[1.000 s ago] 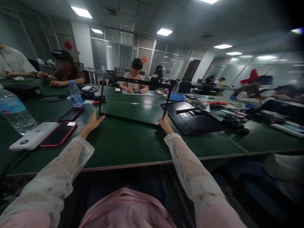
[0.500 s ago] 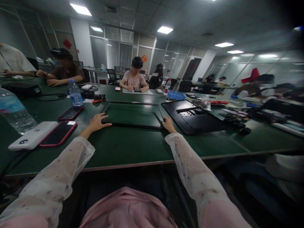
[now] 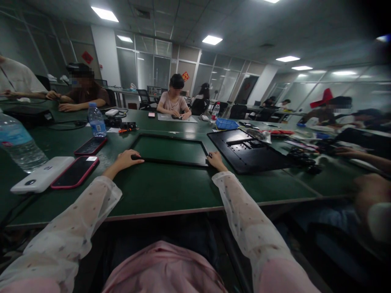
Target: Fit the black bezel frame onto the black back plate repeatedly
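While the black rectangular frame [image 3: 170,149] lies flat on the green desk [image 3: 159,191] at twelve o'clock, the left hand [image 3: 126,159] rests on its near-left corner and the right hand [image 3: 215,159] on its near-right corner, fingers curled loosely over the edge. Laying it down looks done; the black back panel [image 3: 244,152] at two o'clock sits apart.
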Available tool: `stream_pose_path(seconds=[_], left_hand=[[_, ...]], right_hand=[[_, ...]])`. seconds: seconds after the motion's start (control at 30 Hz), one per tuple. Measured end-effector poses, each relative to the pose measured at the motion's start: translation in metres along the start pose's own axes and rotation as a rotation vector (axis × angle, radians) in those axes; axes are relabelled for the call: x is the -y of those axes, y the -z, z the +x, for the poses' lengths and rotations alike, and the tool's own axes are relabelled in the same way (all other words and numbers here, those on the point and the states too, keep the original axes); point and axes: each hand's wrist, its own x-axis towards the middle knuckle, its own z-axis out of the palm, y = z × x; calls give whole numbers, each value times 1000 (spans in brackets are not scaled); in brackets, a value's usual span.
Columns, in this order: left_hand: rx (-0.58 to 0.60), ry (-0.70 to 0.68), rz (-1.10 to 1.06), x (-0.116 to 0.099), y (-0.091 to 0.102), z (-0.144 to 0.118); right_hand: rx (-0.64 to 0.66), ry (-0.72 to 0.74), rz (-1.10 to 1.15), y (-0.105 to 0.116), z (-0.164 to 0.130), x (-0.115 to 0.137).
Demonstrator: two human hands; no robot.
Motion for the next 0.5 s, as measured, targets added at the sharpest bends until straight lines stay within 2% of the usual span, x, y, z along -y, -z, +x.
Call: stream_pose_path(seconds=[0.2, 0.33, 0.5], left_hand=[[-24, 28, -56, 14, -7, 8], [-25, 37, -81, 28, -12, 14], [-36, 22, -89, 39, -17, 20]], right_hand=[[-173, -46, 236, 9, 2, -4], [-311, -71, 250, 23, -3, -11], [-464, 103, 133, 42, -15, -5]])
